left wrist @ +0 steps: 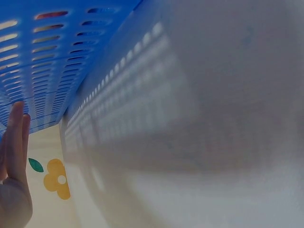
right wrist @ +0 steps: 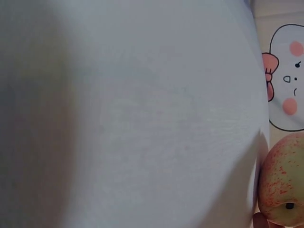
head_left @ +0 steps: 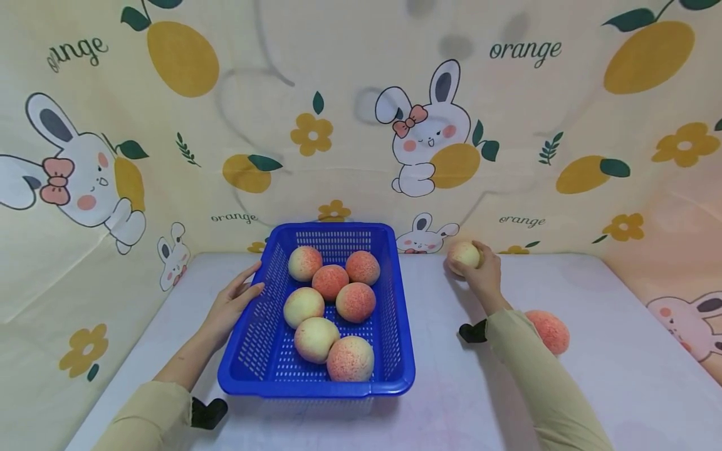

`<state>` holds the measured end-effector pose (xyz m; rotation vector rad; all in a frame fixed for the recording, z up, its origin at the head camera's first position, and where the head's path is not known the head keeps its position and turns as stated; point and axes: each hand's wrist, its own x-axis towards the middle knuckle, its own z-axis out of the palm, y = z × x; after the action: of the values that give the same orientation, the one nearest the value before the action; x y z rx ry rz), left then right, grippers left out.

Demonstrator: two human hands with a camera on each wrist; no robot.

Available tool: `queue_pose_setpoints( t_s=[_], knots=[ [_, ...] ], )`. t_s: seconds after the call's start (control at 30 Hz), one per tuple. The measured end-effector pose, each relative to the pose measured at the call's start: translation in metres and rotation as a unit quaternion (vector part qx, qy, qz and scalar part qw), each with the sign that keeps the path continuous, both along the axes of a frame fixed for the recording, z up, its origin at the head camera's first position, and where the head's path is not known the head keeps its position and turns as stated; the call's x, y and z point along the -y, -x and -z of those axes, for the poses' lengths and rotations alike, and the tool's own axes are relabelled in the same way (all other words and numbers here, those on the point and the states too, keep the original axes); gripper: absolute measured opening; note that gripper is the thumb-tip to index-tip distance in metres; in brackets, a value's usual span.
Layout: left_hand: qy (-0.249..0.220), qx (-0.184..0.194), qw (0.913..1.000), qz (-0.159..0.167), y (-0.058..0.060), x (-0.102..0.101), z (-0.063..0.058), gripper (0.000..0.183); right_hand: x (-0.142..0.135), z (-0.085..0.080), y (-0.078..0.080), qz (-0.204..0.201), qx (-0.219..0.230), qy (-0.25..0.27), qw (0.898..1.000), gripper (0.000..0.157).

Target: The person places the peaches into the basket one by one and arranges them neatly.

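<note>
My right hand (head_left: 484, 275) grips a pale yellow peach (head_left: 464, 255) at the back of the table, right of the basket. In the right wrist view that peach (right wrist: 285, 183) shows red speckles and a dark stem hole, with a fingertip under it. My left hand (head_left: 230, 307) rests against the left side of a blue plastic basket (head_left: 406, 338). Seen from the left wrist, its straight fingers (left wrist: 15, 137) lie along the slotted wall. Several peaches lie inside the basket, some yellowish like the front-left peach (head_left: 316, 340), others redder like the peach (head_left: 356, 302).
A red peach (head_left: 549, 332) lies on the white table (head_left: 440, 388) to the right, partly hidden behind my right sleeve (head_left: 536, 376). A cream cloth backdrop (head_left: 350, 56) printed with rabbits and oranges rises behind the table and along its sides.
</note>
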<state>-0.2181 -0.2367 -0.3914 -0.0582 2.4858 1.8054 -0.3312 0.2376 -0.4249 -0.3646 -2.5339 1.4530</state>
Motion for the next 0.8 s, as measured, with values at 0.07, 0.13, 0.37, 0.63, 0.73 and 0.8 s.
queue_pose_setpoints(
  t_s=[0.07,0.13,0.37,0.63,0.73,0.8],
  knots=[
    [0.001,0.0,1.0,0.001,0.0,0.0,0.0,0.063,0.0,-0.001,-0.001,0.004,0.001,0.002,1.0,0.075],
    [0.003,0.0,1.0,0.002,0.0,0.0,0.0,0.063,0.001,-0.001,-0.002,0.007,0.004,0.006,1.0,0.074],
    [-0.001,0.0,1.0,0.004,0.0,0.0,-0.001,0.062,0.006,-0.004,-0.003,0.0,0.003,0.02,1.0,0.075],
    [-0.004,-0.004,1.0,0.007,-0.001,-0.001,-0.003,0.062,0.013,-0.012,-0.009,-0.029,-0.043,0.018,0.998,0.071],
    [-0.005,-0.005,0.9999,0.007,-0.001,-0.001,-0.004,0.062,0.016,-0.014,-0.012,-0.041,-0.048,0.023,0.998,0.072],
    [-0.003,-0.004,1.0,0.007,-0.001,-0.001,-0.004,0.062,0.018,-0.016,-0.014,-0.051,-0.048,0.027,0.997,0.072]
  ],
)
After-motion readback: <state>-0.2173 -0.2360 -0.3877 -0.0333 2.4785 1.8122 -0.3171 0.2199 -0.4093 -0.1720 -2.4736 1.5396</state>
